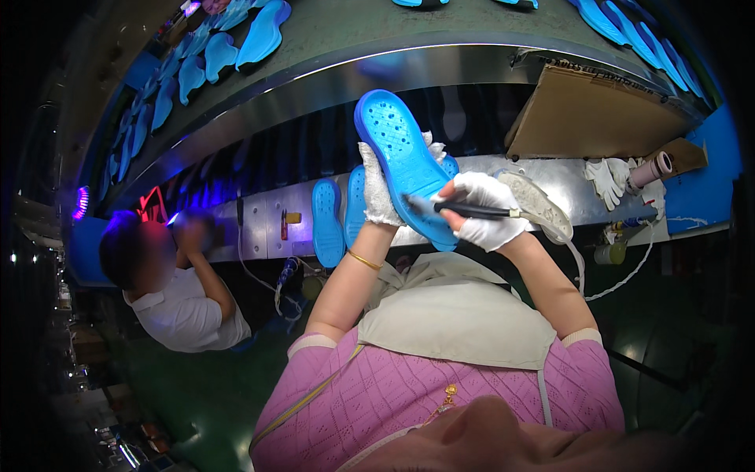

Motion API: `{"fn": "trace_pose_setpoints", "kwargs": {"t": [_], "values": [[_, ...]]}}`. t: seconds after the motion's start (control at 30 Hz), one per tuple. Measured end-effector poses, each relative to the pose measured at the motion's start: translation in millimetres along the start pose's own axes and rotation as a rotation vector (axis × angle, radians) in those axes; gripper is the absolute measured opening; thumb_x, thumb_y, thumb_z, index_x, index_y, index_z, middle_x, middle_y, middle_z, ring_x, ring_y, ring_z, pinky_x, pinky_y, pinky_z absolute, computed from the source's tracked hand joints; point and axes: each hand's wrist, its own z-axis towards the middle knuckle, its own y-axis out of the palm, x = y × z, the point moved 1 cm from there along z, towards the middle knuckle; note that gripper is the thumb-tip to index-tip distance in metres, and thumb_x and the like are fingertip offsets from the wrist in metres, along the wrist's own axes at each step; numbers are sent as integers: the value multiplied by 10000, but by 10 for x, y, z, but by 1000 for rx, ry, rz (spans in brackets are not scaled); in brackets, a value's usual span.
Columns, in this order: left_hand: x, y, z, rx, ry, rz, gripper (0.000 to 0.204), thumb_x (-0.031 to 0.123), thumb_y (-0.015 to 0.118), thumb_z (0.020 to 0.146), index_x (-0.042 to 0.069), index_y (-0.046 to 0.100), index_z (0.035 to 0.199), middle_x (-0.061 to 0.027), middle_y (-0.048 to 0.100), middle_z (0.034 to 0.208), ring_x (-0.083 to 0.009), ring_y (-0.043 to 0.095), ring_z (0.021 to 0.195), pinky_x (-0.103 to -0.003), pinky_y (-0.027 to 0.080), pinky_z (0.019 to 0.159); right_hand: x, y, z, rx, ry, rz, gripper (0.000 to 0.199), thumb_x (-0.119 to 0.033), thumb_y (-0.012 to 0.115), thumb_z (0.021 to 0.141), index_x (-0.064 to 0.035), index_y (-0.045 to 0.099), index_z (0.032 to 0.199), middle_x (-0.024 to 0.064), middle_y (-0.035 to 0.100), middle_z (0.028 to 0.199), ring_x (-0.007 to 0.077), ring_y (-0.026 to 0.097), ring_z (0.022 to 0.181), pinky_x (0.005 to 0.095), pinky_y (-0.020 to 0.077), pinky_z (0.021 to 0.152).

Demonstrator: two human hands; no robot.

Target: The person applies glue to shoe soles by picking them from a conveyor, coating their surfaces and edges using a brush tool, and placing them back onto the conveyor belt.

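My left hand (379, 189), in a white glove with bare fingertips hidden behind the sole, grips a bright blue shoe sole (395, 145) by its edges. The sole is tilted up, its dotted inner face toward me. In my gloved right hand (489, 206) is a black-handled brush (480, 211), its blurred bristle end over the heel part of the sole. A pale tube (578, 259) trails from near the handle's rear end. Behind and left of my left hand, more blue soles (325, 223) lie on the metal bench (271, 216).
Beyond the bench runs a green conveyor (338, 35) carrying several blue soles (263, 31). A cardboard sheet (590, 110) leans at right, near white gloves (604, 185) and a pinkish roll (651, 171). At left another person (185, 307) sits at the bench.
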Motion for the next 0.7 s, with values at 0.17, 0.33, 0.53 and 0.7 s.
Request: {"fn": "trace_pose_setpoints", "kwargs": {"t": [0.17, 0.33, 0.53, 0.7], "values": [[67, -74, 21, -24, -12, 42, 946, 770, 399, 806, 22, 366, 1384, -190, 549, 1251, -351, 545, 1146, -522, 404, 1029, -46, 99, -59, -92, -212, -211, 163, -25, 708, 779, -35, 611, 909, 63, 658, 839, 125, 633, 743, 261, 517, 693], [33, 264, -111, -233, -35, -221, 1028, 815, 406, 760, 6, 335, 1392, -183, 529, 1249, -351, 526, 1166, -518, 398, 1044, 104, -136, 34, 18, 96, 327, 169, -22, 714, 812, -33, 589, 927, 69, 662, 871, 140, 669, 774, 252, 534, 693], [-204, 457, -280, -108, -28, -14, 1002, 811, 336, 792, 79, 229, 1468, -214, 400, 1407, -372, 432, 1270, -504, 380, 1059, 81, -341, 127, 108, -1, 463, 134, -12, 674, 834, -8, 561, 907, 114, 669, 848, 153, 666, 746, 261, 530, 666], [-117, 322, -35, -172, 17, 44, 977, 785, 383, 800, 82, 244, 1464, -214, 397, 1410, -429, 452, 1235, -554, 394, 1031, 41, -15, 38, -46, -209, 78, 156, 47, 649, 814, -20, 534, 896, 115, 628, 915, 169, 666, 762, 282, 538, 716]]}}
